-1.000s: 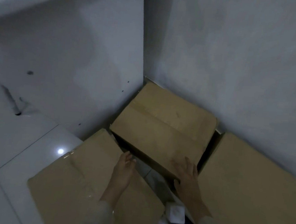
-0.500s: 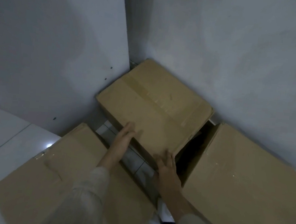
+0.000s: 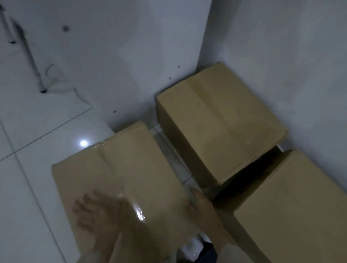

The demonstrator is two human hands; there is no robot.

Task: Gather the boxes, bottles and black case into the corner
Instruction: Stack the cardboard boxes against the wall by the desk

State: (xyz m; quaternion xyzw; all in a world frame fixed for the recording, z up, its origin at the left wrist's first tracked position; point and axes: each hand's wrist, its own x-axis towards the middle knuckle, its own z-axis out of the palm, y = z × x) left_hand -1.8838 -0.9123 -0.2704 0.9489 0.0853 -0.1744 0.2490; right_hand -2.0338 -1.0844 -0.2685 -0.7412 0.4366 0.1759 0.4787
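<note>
Head view, three cardboard boxes (image 3: 218, 123), two hands (image 3: 205, 210)

Single head cam, I see it looking steeply down and forward into the wall corner (image 3: 203, 55), close above boxes (image 3: 218, 123) on the floor (image 3: 15, 179).

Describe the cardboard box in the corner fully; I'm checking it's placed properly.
The corner box is plain brown cardboard, closed, with a strip of tape running across its top. It stands flat on the pale tiled floor, tucked where the two white walls meet, turned slightly askew. Its near right corner looks a little crushed. Neither hand touches it; gaps separate it from both neighbouring boxes.
</note>
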